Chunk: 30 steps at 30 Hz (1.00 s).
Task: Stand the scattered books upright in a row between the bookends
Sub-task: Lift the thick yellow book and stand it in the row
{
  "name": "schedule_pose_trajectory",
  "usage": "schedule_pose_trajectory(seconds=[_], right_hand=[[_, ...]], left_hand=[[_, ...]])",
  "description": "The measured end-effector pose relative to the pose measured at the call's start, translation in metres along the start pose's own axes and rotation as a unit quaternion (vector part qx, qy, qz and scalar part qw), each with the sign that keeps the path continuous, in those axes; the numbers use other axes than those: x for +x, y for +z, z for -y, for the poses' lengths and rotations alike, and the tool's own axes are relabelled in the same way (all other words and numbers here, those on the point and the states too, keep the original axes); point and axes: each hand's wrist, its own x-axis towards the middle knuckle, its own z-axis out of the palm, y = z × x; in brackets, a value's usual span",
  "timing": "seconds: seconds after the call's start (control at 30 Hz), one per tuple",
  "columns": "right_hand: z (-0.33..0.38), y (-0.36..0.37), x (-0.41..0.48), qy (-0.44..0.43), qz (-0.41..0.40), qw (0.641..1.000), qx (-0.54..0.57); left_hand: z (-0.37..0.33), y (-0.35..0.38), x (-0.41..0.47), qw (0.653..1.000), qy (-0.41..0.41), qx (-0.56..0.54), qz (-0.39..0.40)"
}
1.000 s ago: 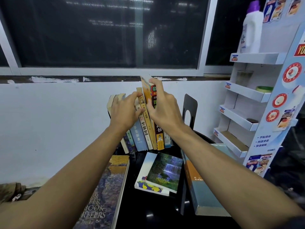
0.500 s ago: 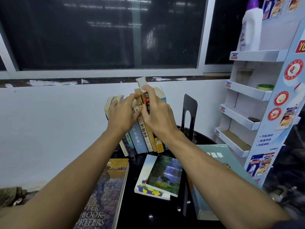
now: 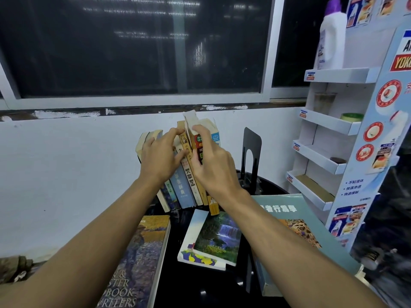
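Hands held paperbacks upright at the far side of a glossy black table.

The left hand gripped a leaning row of paperback books, fingers curled over their tops, while the right hand pinched a thin pale-edged book standing tallest within that row. A black metal bookend stood to the right, apart from the row. Nearer, a painting-covered book, a waterfall-covered book and a large teal book lay flat.
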Motion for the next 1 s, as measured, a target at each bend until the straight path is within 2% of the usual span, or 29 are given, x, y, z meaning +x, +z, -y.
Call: schedule_pose_trajectory(seconds=[0.37,0.57,1.0], right_hand=[[0.013,-0.037,0.073,-0.014,-0.048,0.998,0.047],[0.024,-0.053,0.112,-0.042,-0.086,0.995,0.037],[0.041,-0.037,0.146,-0.066,-0.097,0.993,0.027]], left_hand=[[0.007,0.005,0.003,1.0,-0.006,0.008,-0.004],[0.013,0.01,0.005,1.0,-0.008,0.002,-0.002],[0.016,0.012,0.006,1.0,-0.005,-0.002,-0.007]])
